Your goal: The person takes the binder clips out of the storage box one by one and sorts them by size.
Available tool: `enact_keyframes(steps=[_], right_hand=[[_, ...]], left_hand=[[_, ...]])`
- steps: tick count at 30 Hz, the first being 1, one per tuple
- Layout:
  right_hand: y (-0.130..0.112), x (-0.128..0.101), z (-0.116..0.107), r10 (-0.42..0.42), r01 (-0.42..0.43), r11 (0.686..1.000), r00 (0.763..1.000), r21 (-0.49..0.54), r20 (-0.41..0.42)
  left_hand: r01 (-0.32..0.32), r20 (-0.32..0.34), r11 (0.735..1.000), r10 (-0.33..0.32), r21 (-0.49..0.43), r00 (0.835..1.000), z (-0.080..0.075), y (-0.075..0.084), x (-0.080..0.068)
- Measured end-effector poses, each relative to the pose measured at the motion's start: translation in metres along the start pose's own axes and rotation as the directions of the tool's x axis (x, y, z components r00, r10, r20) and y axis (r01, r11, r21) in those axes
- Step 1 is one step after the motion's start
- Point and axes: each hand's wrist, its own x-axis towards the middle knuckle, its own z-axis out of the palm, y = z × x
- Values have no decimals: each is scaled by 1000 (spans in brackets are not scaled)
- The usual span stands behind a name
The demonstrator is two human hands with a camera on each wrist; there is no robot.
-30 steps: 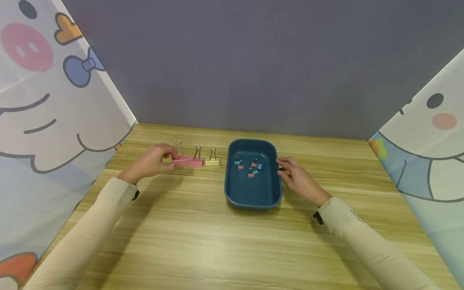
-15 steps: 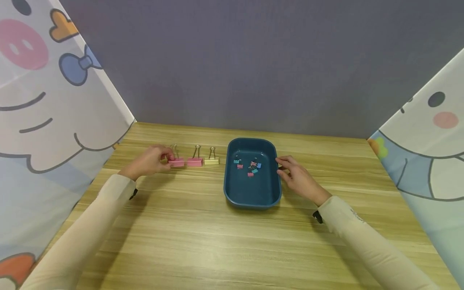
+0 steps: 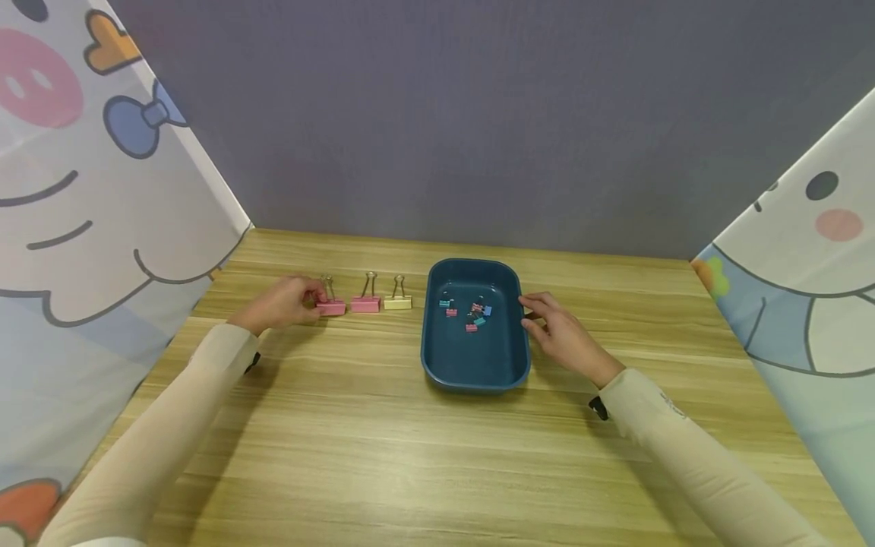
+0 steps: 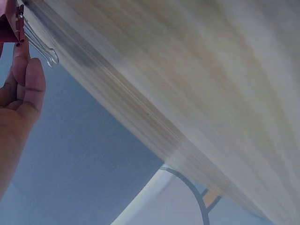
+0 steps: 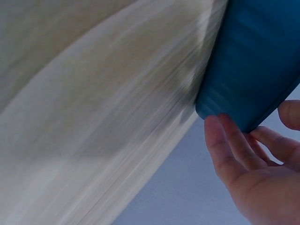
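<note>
My left hand (image 3: pixel 282 305) pinches a large pink binder clip (image 3: pixel 333 308) at the left end of a short row, its wire handles pointing back. In the left wrist view the fingers meet the edge of this pink clip (image 4: pixel 8 26). Beside it stand a second pink binder clip (image 3: pixel 365 305) and a yellow binder clip (image 3: pixel 398 303). My right hand (image 3: pixel 566 338) rests its fingertips against the right side of a dark blue bin (image 3: pixel 475 368). Seen from the right wrist, loosely bent fingers touch the outer wall of the bin (image 5: pixel 253 56).
Several small binder clips (image 3: pixel 472 328) in pink, teal and blue lie inside the bin. A grey panel (image 3: pixel 444 129) rises behind the wooden table (image 3: pixel 383 456). Cartoon-printed cloths (image 3: pixel 123 197) hang at both sides.
My left hand has moved slightly left with the pink binder clip, which overlapped its pink neighbour and now stands apart from it. My right hand stays at the bin.
</note>
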Motion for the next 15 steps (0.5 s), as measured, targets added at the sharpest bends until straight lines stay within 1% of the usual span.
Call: enact_keyframes(steps=[4, 11, 15], right_hand=[[0, 0, 0, -8, 8, 1000, 1000, 1, -5], [0, 0, 0, -12, 12, 1000, 1000, -7, -7], [-2, 0, -1, -18, 18, 1000, 1000, -5, -8]], left_hand=[[-30, -1, 999, 30, 16, 1000, 1, -4, 4], [-69, 61, 998, 69, -3, 996, 1, -5, 11], [-75, 85, 997, 76, -23, 993, 0, -4, 14]])
